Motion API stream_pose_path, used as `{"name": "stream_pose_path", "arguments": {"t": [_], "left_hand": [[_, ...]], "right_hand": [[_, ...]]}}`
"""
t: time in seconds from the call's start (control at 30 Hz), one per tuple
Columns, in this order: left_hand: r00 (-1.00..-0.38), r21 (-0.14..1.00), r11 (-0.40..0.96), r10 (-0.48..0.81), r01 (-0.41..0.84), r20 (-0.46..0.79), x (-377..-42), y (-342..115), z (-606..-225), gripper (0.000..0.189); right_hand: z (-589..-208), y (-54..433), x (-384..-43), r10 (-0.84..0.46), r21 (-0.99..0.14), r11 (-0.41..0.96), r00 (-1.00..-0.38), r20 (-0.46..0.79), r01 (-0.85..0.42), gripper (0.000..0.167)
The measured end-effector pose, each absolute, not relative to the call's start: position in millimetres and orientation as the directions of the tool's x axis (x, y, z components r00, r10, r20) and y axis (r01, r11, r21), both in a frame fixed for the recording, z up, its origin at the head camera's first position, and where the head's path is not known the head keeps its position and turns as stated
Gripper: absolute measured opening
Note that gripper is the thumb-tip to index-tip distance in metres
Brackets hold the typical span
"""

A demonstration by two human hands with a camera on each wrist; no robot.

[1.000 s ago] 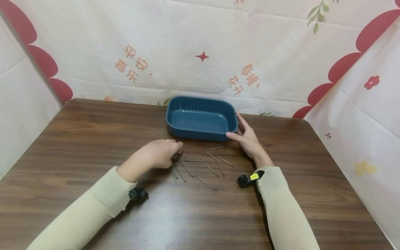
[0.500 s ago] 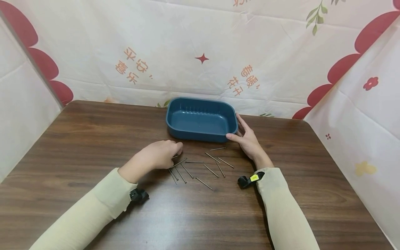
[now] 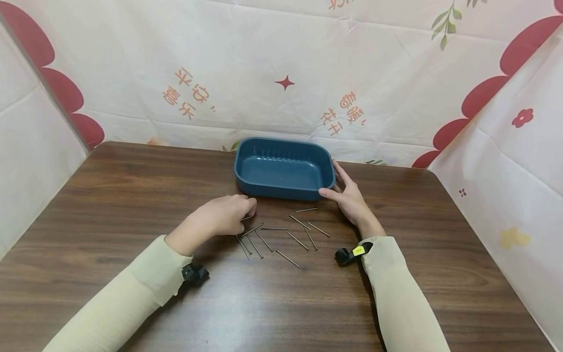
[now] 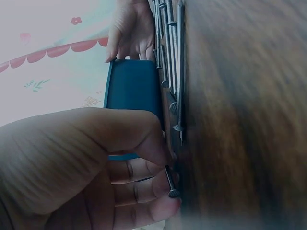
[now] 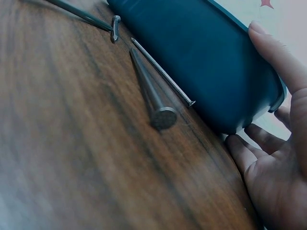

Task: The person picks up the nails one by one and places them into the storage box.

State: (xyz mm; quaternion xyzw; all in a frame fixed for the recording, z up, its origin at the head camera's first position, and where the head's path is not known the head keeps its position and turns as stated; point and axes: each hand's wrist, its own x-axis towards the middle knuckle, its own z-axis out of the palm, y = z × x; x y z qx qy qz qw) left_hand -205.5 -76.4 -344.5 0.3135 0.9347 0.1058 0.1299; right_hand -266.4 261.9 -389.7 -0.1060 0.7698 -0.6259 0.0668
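Observation:
A dark blue plastic basin point(image 3: 281, 191) stands near the table's back edge, its inside bare. My right hand point(image 3: 352, 199) grips its right end, thumb on the front rim and fingers round the side; the right wrist view shows the fingertips low against the wall. In front of the basin, my left hand point(image 3: 222, 215) pinches a steel nail point(image 4: 170, 182) between thumb and fingers, close over the table. The nail's flat head sticks out past the fingertips. Several loose nails point(image 3: 288, 259) lie scattered on the wood between the hands, some crossing each other.
The brown wooden table point(image 3: 132, 205) carries all of this. A white printed cloth point(image 3: 246, 63) hangs behind the table, with more on both sides. Two nails point(image 5: 151, 91) lie close along the basin's front wall.
My left hand has risen very slightly, with the pinched nail now a little farther from the nails below it. The right hand and basin have stayed in place.

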Motion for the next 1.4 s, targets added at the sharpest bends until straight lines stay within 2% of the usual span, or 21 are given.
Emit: {"name": "stream_pose_path", "arguments": {"t": [0.53, 0.93, 1.13, 1.4], "left_hand": [[-0.748, 0.336, 0.752, 0.641, 0.568, -0.171, -209.0, -80.4, -342.2, 0.027], [-0.702, 0.388, 0.666, 0.709, 0.637, -0.063, -210.3, -80.4, -336.1, 0.031], [-0.709, 0.424, 0.647, 0.705, 0.633, -0.018, -213.3, -82.5, -326.8, 0.037], [-0.696, 0.431, 0.630, 0.718, 0.646, -0.007, -223.9, -78.2, -307.4, 0.033]], "right_hand": [[-385.1, 260.1, -270.2, -0.246, -0.971, 0.232, -0.969, 0.006, -0.065, 0.090], [-386.3, 263.3, -267.9, -0.240, -0.968, 0.241, -0.971, 0.004, -0.064, 0.089], [-386.8, 263.0, -267.3, -0.246, -0.971, 0.230, -0.969, 0.014, -0.072, 0.089], [-388.3, 263.6, -267.1, -0.241, -0.970, 0.234, -0.970, 0.011, -0.069, 0.089]]}}
